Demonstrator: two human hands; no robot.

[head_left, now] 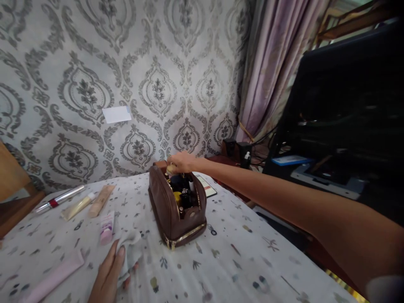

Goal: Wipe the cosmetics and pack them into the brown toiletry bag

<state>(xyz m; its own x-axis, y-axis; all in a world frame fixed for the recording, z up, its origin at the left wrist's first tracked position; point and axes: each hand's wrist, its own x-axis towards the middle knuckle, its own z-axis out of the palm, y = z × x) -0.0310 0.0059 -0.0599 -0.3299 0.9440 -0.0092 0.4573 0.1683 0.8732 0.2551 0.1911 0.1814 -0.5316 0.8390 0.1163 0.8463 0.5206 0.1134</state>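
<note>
On the table, an open brown toiletry bag (159, 198) is packed with dark and yellow-topped items, its gold zip pulled apart. My right hand (183, 162) reaches over the bag's far end with fingers closed at the opening. Beside those fingers a small tan, rounded thing (172, 169) shows, too unclear to name. My left hand (109, 269) is at the near edge, its fingers wrapped on a crumpled pale cloth (130, 252). Close above that hand lies a white and purple tube with a pink cap (107, 229).
A pink tube (55, 277), a beige tube (101, 201), a cream tube (77, 207) and a silver tube with a red band (59, 199) lie to the left. Behind the bag is a phone (206, 187). A large black screen (341, 105) stands at right.
</note>
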